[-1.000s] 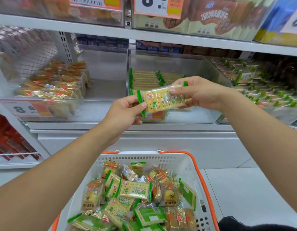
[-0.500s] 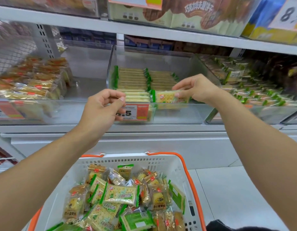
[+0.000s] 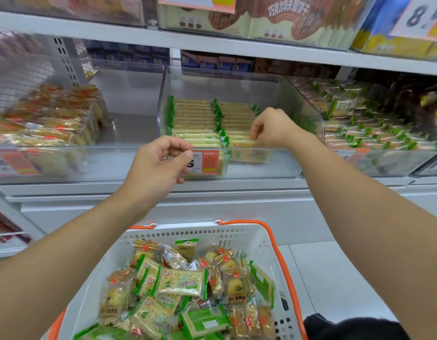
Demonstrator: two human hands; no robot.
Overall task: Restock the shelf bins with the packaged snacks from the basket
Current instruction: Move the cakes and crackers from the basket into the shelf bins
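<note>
Both hands reach forward from bare forearms toward a store shelf (image 3: pixel 212 49). Below them, a white basket (image 3: pixel 269 241) with orange handles holds a loose heap of packaged snacks (image 3: pixel 180 283) in green-edged and gold wrappers. On the shelf, a clear middle bin (image 3: pixel 261 165) holds neat rows of green-edged cracker packs (image 3: pixel 195 119), with a red price tag (image 3: pixel 207 161) on its front wall. Bins to either side hold other wrapped snacks, blurred. Inside the middle bin, the right hand (image 3: pixel 269 130) pinches one cracker packet (image 3: pixel 239 144) by its right end, at the front of the right-hand row. In front of the bin, near the tag, the left hand (image 3: pixel 158 163) hovers, fingers loosely curled, holding nothing.
</note>
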